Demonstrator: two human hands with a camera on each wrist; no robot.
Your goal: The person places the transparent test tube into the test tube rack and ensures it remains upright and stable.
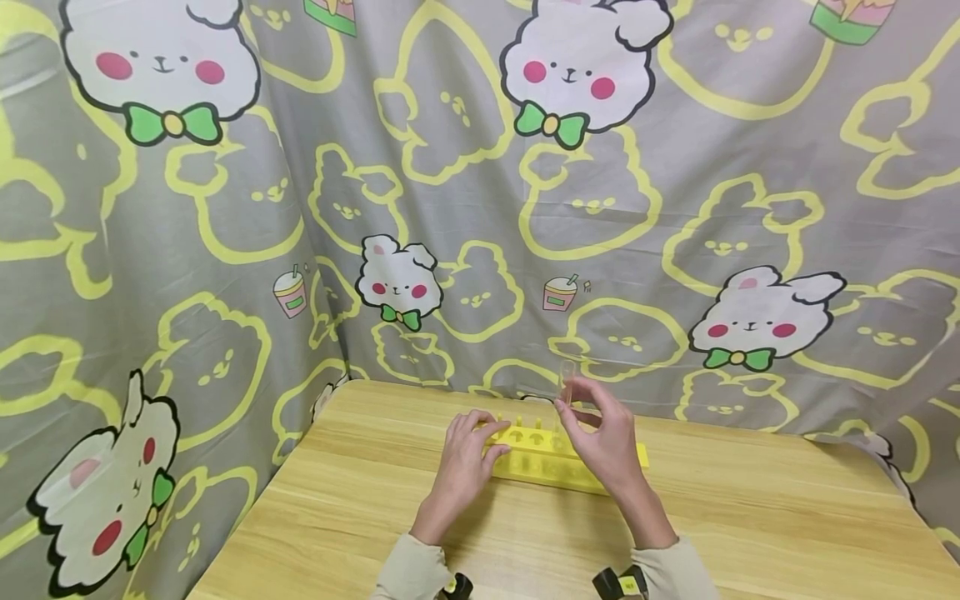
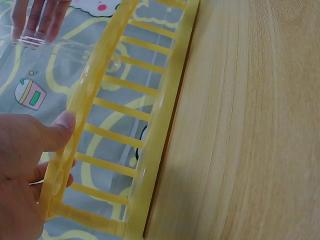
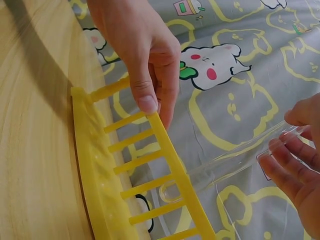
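Observation:
A yellow plastic test tube rack stands on the table, a row of holes along its top plate and pegs behind. My left hand grips the rack's left end, its thumb on the near edge of the top plate and fingers curled behind. Over the rack's middle, my right hand pinches a clear test tube near its upper end. The tube stands roughly upright, its rounded bottom below the top plate and above the base. Part of the rack's right side is hidden behind my right hand.
The wooden table spreads out around the rack. A grey curtain with yellow outlines and white cartoon animals hangs close behind the table and along its left side. Black wrist straps sit at both sleeves.

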